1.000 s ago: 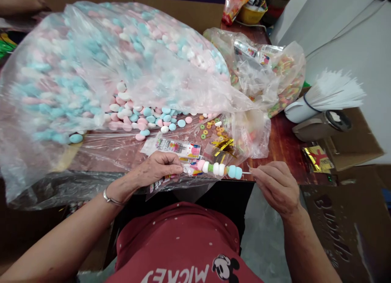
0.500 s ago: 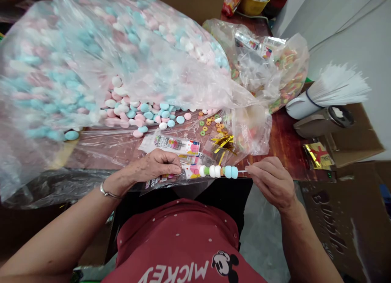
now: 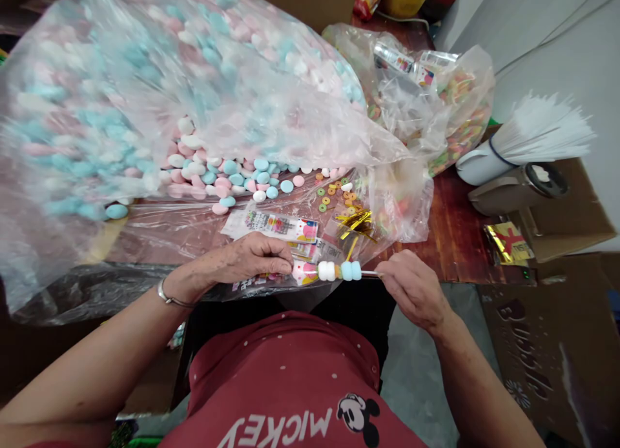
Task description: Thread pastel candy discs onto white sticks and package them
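My left hand [image 3: 256, 257] is closed, thumb against fingers, on a small clear printed bag [image 3: 304, 274] over the table's front edge. My right hand [image 3: 411, 288] pinches the bare end of a thin white stick, on which white and blue marshmallows with small candy rings form a candy skewer [image 3: 339, 271]. The skewer lies level between the hands. Its left end is inside the bag's mouth or behind its printed part; I cannot tell how far. Just beyond my left hand lie more printed bags [image 3: 281, 227]. Gold twist ties [image 3: 355, 224] lie beside them.
A huge clear sack of marshmallows [image 3: 208, 67] covers the left and back, some spilling out. Loose candy rings [image 3: 334, 191] lie near a bag of rings [image 3: 455, 119]. At the right stand a mug of white sticks [image 3: 477, 164], a metal jug [image 3: 504, 193] and cardboard boxes [image 3: 523, 345].
My right hand has moved left with the candy skewer, sliding its left part toward the bag. Less of the skewer shows outside the bag. My left hand has shifted slightly right.
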A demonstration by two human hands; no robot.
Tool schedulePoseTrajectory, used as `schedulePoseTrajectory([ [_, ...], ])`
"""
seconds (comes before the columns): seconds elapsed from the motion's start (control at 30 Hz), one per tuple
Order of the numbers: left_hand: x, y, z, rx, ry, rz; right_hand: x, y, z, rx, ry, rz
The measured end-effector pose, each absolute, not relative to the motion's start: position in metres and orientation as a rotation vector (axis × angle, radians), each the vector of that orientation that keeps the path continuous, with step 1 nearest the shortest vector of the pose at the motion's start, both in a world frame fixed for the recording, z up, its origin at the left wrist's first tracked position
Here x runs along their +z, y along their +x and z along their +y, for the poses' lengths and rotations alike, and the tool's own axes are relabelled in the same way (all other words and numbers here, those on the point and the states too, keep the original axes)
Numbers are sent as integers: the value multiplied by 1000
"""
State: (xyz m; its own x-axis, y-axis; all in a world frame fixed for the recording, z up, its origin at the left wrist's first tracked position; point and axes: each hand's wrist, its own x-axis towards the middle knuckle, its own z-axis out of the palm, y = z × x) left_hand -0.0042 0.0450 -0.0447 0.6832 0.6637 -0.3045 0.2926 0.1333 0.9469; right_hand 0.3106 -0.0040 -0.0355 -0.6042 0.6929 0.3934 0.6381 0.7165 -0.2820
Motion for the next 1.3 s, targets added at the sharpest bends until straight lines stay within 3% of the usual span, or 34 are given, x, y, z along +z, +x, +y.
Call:
schedulePoseTrajectory([
  [0.33, -34, -7, 50, 363, 1361, 933, -39, 296, -16, 287, -1097, -2355],
  [0.57, -21, -11, 58, 177, 1165, 840, -47, 292, -24, 192, -1082, -2321],
  [1.07, -63, 9, 20, 642, 711, 549, -65, 274, -51, 643, -1306, -1882],
  [1.3, -45, 36, 5, 1008, 766, 727, -70, 266, -55, 494, -1315, -1908],
])
